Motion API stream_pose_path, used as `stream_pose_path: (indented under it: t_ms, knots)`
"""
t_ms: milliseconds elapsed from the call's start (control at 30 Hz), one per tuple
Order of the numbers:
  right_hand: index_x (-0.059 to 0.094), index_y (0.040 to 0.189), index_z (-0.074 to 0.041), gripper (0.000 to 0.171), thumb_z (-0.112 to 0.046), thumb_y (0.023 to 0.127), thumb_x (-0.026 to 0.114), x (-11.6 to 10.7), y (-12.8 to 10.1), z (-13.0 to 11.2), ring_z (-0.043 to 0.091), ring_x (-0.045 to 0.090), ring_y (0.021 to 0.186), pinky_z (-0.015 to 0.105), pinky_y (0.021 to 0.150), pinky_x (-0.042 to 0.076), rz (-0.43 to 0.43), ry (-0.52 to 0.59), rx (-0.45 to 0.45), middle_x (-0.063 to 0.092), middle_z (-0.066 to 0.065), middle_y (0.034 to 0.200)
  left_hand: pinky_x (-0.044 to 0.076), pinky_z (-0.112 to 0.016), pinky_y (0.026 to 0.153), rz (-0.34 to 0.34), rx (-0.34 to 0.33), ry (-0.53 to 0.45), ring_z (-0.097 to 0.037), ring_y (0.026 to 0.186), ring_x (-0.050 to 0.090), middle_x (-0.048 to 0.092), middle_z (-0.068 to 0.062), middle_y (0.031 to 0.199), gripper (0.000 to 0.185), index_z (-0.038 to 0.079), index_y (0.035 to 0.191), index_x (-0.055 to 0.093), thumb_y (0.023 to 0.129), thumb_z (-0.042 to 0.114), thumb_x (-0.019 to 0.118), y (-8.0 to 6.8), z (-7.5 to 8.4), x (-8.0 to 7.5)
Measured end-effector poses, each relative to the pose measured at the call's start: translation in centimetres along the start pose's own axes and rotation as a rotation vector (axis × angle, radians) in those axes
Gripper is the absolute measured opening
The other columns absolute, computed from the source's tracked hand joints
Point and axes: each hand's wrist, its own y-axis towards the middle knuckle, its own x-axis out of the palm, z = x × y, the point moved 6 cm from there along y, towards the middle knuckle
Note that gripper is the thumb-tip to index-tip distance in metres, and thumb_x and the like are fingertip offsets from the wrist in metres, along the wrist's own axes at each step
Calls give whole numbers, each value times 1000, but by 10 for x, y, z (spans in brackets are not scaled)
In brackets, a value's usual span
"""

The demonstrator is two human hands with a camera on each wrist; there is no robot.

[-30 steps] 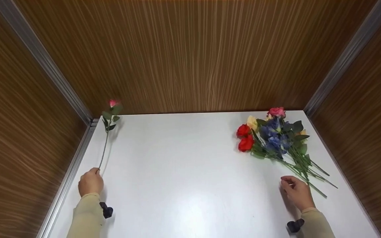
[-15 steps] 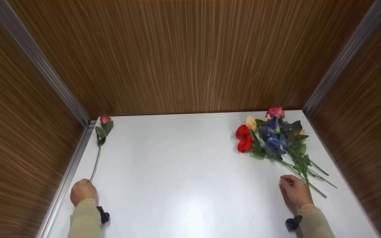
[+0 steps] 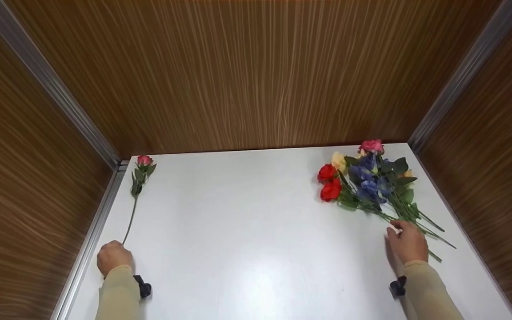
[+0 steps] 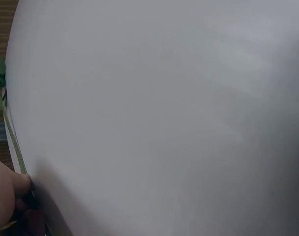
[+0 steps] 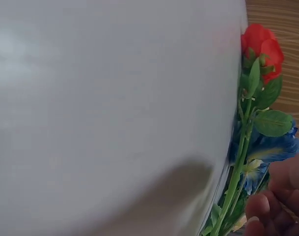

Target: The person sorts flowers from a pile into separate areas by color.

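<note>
Pink rose (image 3: pixel 136 189) along the left edge of the worktop (image 3: pixel 247 213), its bloom right up by the far left corner, and the left hand (image 3: pixel 114 258) has it by the lower stem! Thumb and finger are clamped on that stem, leaves higher up, bloom pointing to the far edge.

Over on the right, the bunch of flowers (image 3: pixel 378 191) sprawls near the far right corner: two red roses (image 3: pixel 330 190) on its left side, a pale yellow bloom (image 3: pixel 338 162) just beside them, blue flowers (image 3: pixel 371 189) in the middle, and a deep pink rose (image 3: pixel 372 146) topping it at the far edge. The green stems (image 3: pixel 435 255) fan out toward the right edge.

And there's the right hand (image 3: pixel 410 243), in over those stems! Thumb and fingers are loosely bent, a gap between them, nothing seen in their hold; whether they touch a stem, I can't tell. Pale sleeves (image 3: pixel 119 295) on both arms, a small black device (image 3: pixel 142 286) at each wrist, wood-grain panels (image 3: pixel 256 75) all round.
</note>
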Motion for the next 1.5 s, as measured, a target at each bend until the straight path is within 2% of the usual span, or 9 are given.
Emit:
stream_pose_path:
  t_ms: [133, 267, 433, 667, 900, 1167, 1333, 1500]
  knots:
    - [63, 118, 0, 31, -14, 91, 62, 9, 8, -3, 50, 55, 100, 60, 80, 44, -26, -74, -37, 58, 28, 115, 47, -56, 69, -5, 14, 24, -53, 77, 58, 57, -37, 79, 16, -16, 78, 58, 85, -7, 47, 0, 1, -3]
    - [60, 122, 1, 34, -12, 91, 60, 17, 16, -1, 54, 51, 106, 63, 84, 41, -67, -150, -21, 55, 31, 117, 47, -56, 69, -14, -2, 21, -53, 78, 58, 57, -37, 79, 16, -16, 79, 59, 85, -7, 47, 0, 1, -2]
    - [62, 116, 3, 28, -8, 90, 59, 20, 23, 1, 54, 55, 98, 63, 80, 43, -77, -178, 7, 57, 30, 107, 47, -57, 70, -14, -15, 18, -54, 79, 58, 57, -38, 81, 16, -16, 79, 59, 85, -6, 48, 0, 1, -1]
    - [67, 100, 8, 16, -2, 91, 57, 22, 28, 7, 53, 59, 87, 61, 74, 47, -92, -225, 26, 62, 33, 95, 47, -57, 71, -27, -19, 19, -54, 80, 58, 57, -39, 82, 15, -17, 81, 58, 84, -6, 49, 0, 2, 5]
    - [63, 84, 14, 10, 9, 86, 55, 29, 36, -1, 52, 61, 73, 58, 63, 50, -139, -322, -49, 61, 36, 80, 48, -57, 70, -36, -18, 38, -55, 80, 58, 56, -42, 84, 19, -22, 86, 57, 86, -5, 48, 4, 1, 6]
    - [54, 85, 18, 12, 8, 88, 50, 30, 40, -4, 53, 60, 73, 58, 62, 50, -211, -394, -55, 58, 38, 78, 49, -55, 71, -52, 8, 51, -53, 81, 59, 57, -40, 83, 17, -20, 85, 56, 87, -6, 47, 4, 3, 3]
    - [55, 85, 17, 12, 6, 87, 52, 28, 43, -6, 51, 61, 74, 57, 62, 51, -231, -400, -49, 59, 34, 77, 49, -55, 71, -32, 34, 70, -53, 81, 59, 57, -40, 83, 17, -22, 87, 57, 88, -8, 47, 7, 7, 2]
    - [56, 85, 16, 12, 5, 88, 52, 27, 42, -4, 49, 61, 73, 56, 63, 51, -260, -397, -52, 59, 33, 77, 49, -55, 71, -47, 39, 90, -53, 82, 59, 56, -40, 83, 18, -23, 89, 57, 90, -8, 46, 3, 9, 4]
